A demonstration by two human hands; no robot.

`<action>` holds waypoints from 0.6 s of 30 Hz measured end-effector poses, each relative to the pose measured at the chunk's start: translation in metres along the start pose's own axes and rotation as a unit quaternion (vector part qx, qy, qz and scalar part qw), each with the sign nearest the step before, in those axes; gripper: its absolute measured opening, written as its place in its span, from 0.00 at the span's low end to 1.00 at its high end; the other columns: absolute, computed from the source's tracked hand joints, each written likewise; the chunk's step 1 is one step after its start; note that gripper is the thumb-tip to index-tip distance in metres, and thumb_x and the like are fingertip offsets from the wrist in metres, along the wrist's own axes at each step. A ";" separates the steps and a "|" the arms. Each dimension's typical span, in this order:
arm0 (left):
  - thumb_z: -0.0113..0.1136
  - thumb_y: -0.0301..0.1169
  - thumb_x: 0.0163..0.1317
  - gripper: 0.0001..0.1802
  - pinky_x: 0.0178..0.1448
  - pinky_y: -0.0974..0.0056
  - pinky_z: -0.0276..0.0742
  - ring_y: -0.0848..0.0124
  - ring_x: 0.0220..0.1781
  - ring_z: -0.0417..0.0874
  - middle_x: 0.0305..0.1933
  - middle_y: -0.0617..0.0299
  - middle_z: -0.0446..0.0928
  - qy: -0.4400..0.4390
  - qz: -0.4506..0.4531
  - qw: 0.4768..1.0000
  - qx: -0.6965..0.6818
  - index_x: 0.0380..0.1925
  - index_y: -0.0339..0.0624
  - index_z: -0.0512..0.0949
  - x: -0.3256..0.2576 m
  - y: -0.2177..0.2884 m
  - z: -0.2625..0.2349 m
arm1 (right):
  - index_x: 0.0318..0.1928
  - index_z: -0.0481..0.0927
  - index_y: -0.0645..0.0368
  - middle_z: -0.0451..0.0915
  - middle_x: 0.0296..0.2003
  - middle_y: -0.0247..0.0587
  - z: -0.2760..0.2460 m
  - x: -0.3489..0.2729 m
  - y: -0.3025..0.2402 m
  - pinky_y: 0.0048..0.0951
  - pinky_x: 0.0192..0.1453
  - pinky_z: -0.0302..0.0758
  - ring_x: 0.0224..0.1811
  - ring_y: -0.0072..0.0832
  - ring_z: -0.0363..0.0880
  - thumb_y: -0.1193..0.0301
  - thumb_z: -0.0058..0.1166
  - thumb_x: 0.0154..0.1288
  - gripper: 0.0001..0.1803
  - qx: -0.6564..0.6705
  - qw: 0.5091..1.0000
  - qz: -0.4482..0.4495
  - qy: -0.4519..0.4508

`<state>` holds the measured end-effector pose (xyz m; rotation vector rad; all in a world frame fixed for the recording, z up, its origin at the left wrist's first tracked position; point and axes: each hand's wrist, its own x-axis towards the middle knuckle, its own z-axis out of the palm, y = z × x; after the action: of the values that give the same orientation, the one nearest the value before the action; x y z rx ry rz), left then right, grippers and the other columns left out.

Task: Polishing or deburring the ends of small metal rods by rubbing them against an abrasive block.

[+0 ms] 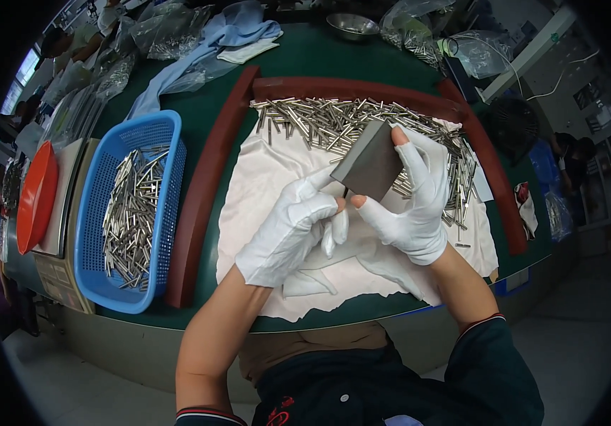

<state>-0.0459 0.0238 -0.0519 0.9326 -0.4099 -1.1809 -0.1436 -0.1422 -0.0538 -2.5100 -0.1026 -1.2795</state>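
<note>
Grey block (368,169): flat, square-edged slab, dull dark grey, tilted, one corner up toward far side, raised above white cloth. Your right hand (410,206) pinches it from right, bare fingertip on top edge, thumb under lower corner. Your left hand (292,228) meets its lower left edge with index finger. Thin dark pin at its lower edge, too small to tell clearly.

White cotton gloves, dark short-sleeved top

The left hand (287,231) and right hand (412,206) each wear a thin white fabric glove ending at the wrist; fingertips on both gloves are cut away, leaving the thumb and forefinger tips bare. Up the bare forearms from each hand, dark sleeves end in cuffs trimmed with red and white stripes.
</note>
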 end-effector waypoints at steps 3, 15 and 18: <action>0.49 0.27 0.60 0.34 0.20 0.74 0.72 0.75 0.19 0.76 0.25 0.62 0.76 -0.023 0.040 0.999 -0.012 0.67 0.26 0.59 -0.001 0.001 -0.006 | 0.67 0.66 0.60 0.72 0.54 0.48 -0.003 -0.007 0.002 0.38 0.54 0.69 0.50 0.40 0.70 0.65 0.73 0.41 0.49 0.027 0.999 0.010 -0.015; 0.49 0.27 0.61 0.35 0.23 0.73 0.70 0.76 0.19 0.75 0.21 0.62 0.75 -0.030 -0.011 0.999 0.038 0.70 0.35 0.57 -0.002 0.003 0.003 | 0.67 0.65 0.63 0.71 0.54 0.48 -0.008 0.004 0.006 0.37 0.57 0.70 0.54 0.39 0.70 0.70 0.75 0.40 0.50 -0.015 0.994 0.050 0.098; 0.50 0.29 0.62 0.37 0.19 0.73 0.62 0.78 0.12 0.65 0.15 0.66 0.66 -0.026 0.031 0.994 -0.103 0.72 0.35 0.53 -0.002 0.006 0.003 | 0.66 0.65 0.63 0.71 0.54 0.48 -0.011 -0.004 0.010 0.37 0.57 0.70 0.54 0.39 0.70 0.69 0.75 0.40 0.50 0.048 0.988 0.103 0.105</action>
<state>-0.0458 0.0250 -0.0451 0.7071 -0.3504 -1.1682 -0.1528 -0.1545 -0.0537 -2.2253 0.1367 -1.4062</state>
